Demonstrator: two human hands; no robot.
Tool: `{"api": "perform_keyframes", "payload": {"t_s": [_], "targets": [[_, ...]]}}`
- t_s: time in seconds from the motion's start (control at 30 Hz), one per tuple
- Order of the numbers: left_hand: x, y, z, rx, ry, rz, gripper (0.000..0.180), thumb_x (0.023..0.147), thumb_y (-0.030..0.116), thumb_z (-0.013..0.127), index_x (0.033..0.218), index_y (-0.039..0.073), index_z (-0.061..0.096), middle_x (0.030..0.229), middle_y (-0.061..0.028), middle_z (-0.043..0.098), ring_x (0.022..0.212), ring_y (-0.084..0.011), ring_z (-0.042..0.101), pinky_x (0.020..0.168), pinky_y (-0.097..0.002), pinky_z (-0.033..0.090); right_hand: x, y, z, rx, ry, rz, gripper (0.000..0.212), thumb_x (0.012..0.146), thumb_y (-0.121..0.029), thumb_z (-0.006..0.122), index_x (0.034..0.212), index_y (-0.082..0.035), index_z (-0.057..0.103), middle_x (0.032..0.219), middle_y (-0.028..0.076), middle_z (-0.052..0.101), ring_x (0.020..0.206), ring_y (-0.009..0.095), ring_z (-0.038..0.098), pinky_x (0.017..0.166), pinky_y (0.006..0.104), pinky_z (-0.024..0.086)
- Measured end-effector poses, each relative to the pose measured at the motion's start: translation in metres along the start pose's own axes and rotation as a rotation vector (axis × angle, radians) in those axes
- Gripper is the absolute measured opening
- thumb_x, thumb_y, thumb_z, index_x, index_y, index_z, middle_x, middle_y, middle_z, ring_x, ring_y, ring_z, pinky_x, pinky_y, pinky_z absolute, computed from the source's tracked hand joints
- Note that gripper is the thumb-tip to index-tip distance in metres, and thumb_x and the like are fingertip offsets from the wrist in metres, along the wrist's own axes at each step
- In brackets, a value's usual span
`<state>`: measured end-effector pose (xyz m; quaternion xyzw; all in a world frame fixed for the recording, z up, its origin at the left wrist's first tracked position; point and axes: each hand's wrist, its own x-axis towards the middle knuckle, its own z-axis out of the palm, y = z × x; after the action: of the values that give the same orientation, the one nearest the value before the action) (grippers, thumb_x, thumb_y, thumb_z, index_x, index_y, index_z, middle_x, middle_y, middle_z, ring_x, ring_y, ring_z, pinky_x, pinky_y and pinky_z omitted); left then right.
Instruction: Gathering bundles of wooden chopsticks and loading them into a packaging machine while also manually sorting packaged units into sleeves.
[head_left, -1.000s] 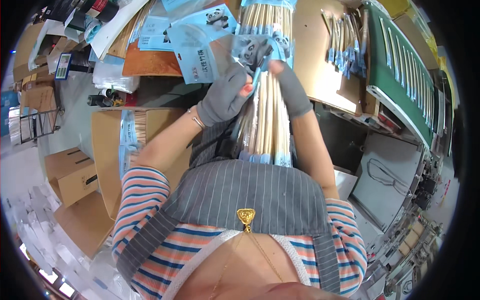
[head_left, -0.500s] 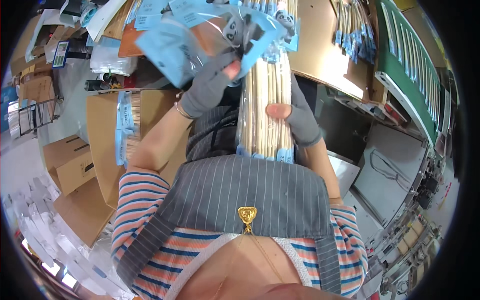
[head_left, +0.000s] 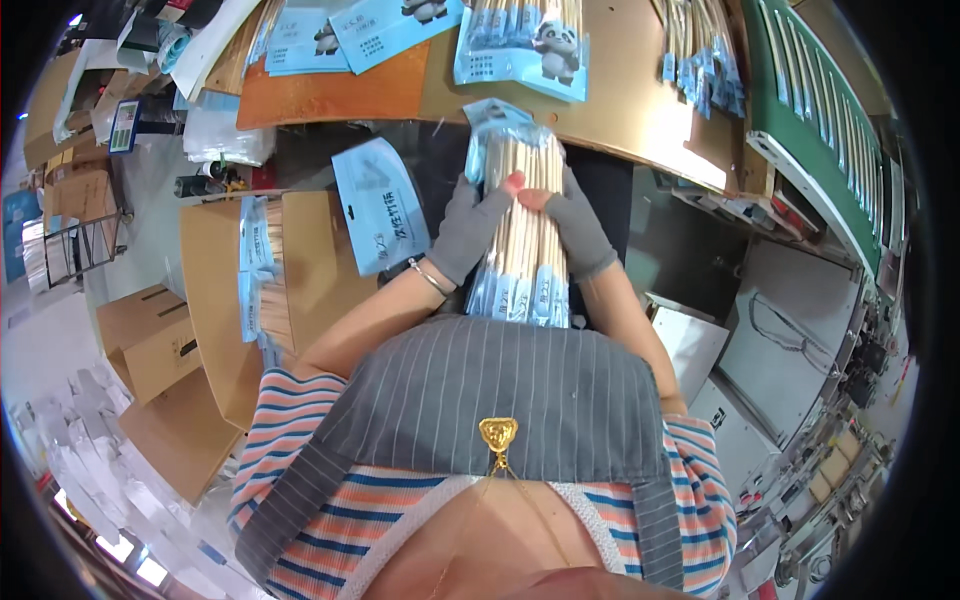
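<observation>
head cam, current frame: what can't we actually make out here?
Head view only:
- Lower end of the chopstick bundle: hidden behind the grey striped apron.
- Palms of the left hand and right hand: turned toward the bundle.
- Cardboard box contents: mostly covered by a blue packet.
- Far table: cut off by the top edge.

Left of the hands, an open cardboard box holds packets of sticks stood on end, with a loose blue packet lying over its near corner. More brown cartons sit further left on the floor. Beyond the hands, a tan worktop carries flat blue bags and a filled stick pack. Far right runs a green rack
</observation>
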<state>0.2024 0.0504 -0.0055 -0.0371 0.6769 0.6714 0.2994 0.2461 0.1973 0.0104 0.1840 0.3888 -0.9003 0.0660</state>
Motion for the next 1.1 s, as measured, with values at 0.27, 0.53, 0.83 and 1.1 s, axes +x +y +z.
{"api": "perform_keyframes", "payload": {"t_s": [0.27,0.53,0.83,1.1], "targets": [[-0.04,0.097,0.012,0.139,-0.328,0.356,0.067,0.085,0.029,0.07,0.135,0.001,0.036,0.117,-0.0092,0.056,0.106,-0.0149,0.054,0.092,-0.0299,0.045,-0.045,-0.061,0.058,-0.432,0.021,-0.459,0.075,0.085,-0.016,0.064,0.145,0.001,0.023,0.13,0.012,0.049,0.115,0.019,0.051,0.096,0.0314,0.043],[-0.024,0.098,0.011,-0.133,-0.618,0.08,0.067,0.08,0.026,0.075,0.134,0.002,0.043,0.119,-0.0059,0.056,0.11,-0.0136,0.052,0.094,-0.0294,0.044,-0.045,-0.062,0.063,-0.428,0.168,-0.439,0.076,0.081,-0.026,0.07,0.141,0.002,0.032,0.125,0.013,0.051,0.114,0.02,0.051,0.098,0.0325,0.041],[-0.01,0.084,0.015,-0.256,-0.819,-0.093,0.052,0.08,0.019,0.069,0.126,0.004,0.051,0.112,-0.0055,0.059,0.105,-0.0159,0.056,0.094,-0.0307,0.045,0.033,-0.104,0.033,-0.263,-0.329,-0.245,0.08,0.075,-0.034,0.07,0.14,-0.002,0.039,0.124,0.014,0.053,0.112,0.024,0.056,0.092,0.0337,0.049],[0.014,0.071,0.004,0.027,-0.215,0.353,0.038,0.096,0.034,0.055,0.106,-0.003,0.061,0.087,-0.0063,0.064,0.083,-0.0156,0.058,0.078,-0.0295,0.046,0.031,-0.087,0.011,-0.238,-0.366,-0.099,0.039,0.075,-0.013,0.059,0.11,0.003,0.064,0.099,0.009,0.065,0.091,0.017,0.062,0.082,0.0276,0.048]]}}
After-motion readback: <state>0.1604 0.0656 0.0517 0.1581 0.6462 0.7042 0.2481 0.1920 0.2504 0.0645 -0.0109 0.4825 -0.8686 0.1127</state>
